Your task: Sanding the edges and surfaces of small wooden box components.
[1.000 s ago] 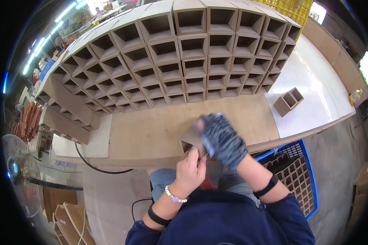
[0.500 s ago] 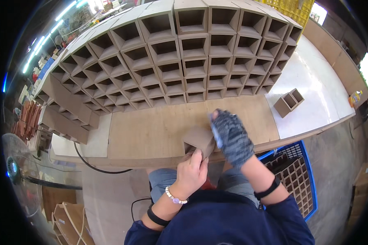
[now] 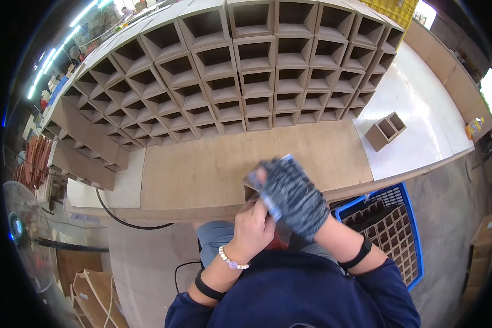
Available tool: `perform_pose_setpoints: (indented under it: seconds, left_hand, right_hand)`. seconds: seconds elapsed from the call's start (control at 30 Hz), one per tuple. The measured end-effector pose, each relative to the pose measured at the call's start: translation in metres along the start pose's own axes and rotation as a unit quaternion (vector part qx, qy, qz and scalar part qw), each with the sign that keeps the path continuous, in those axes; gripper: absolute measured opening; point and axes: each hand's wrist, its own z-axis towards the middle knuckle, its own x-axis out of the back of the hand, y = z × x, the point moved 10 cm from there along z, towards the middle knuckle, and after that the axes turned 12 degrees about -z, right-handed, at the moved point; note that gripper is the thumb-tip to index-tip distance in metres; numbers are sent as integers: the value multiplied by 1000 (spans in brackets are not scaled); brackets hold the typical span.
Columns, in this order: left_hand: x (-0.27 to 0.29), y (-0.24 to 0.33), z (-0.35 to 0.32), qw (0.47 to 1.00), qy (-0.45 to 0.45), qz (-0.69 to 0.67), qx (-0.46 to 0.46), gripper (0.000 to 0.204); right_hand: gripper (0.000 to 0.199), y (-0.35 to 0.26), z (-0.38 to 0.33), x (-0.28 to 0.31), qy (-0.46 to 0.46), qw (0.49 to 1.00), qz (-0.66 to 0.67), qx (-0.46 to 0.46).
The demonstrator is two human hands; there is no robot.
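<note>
1. Head view: box (image 3: 250,192) at the near edge of the surface (image 3: 197,169), mostly hidden; left hand (image 3: 252,227) pinches its near side.
2. Right hand (image 3: 294,195) curled round a pale pad (image 3: 271,208), kinda blurry, over the box.
3. I'd keep the box pinned, strokes even, fingertips clear.
4. Half a second ago that hand was off right, box top showing.

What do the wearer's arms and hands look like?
Left hand: ungloved, pale beaded bracelet with a purple bead. Right hand: mottled grey-black knit glove, thumb tip exposed. Black band on each forearm; navy sleeves above.
</note>
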Motion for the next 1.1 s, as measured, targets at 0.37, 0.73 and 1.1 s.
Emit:
perform_pose_setpoints:
  seconds: [0.37, 0.73, 1.1]
  left_hand:
    - [1, -1, 0, 1000, 6, -13, -26, 23]
    - [6, -11, -1, 998, 19, -35, 40, 19]
    - [3, 0, -2, 999, 8, -32, -40, 16]
  right_hand:
    - [40, -26, 5, 24, -17, 998, 26, 46]
    - [40, -26, 1, 26, 30, 999, 10, 44]
    - [47, -23, -5, 16, -4, 998, -3, 56]
